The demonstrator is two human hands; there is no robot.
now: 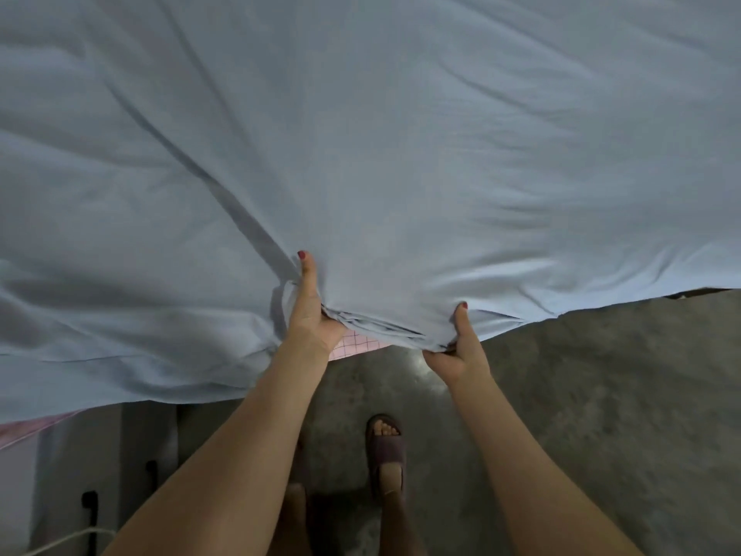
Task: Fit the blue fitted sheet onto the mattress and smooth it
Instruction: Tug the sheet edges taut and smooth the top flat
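From the head view, our left hand (310,311) and right hand (461,347) each pinched the bunched hem of the blue fitted sheet (361,134), which spread away beyond them over the pink-checked mattress (357,345). We judged it best to pull evenly and tuck the hem under the corner between our hands.

No readable text, label, brand, number or sign anywhere in frame.
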